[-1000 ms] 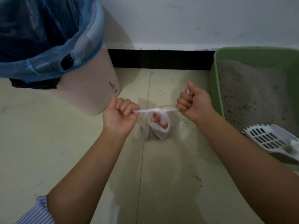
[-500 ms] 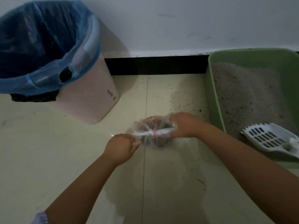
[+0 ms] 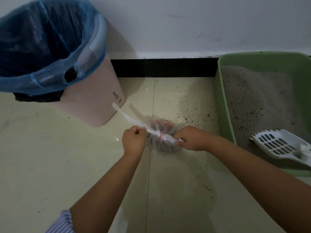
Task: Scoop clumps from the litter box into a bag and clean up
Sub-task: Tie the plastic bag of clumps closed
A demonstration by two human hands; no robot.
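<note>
Thin plastic bag [image 3: 162, 142] sits on the floor [image 3: 50, 157] between bin [image 3: 94, 101] and litter box [image 3: 223, 105]; your left hand [image 3: 133, 140] and right hand [image 3: 191, 138] each clench one twisted handle.

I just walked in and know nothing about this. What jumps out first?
At the centre, the left hand and right hand pull the twisted handles of a small clear plastic bag resting on the tiled floor. A pink bin with a blue liner stands far left. A green litter box with a white slotted scoop sits right.
</note>
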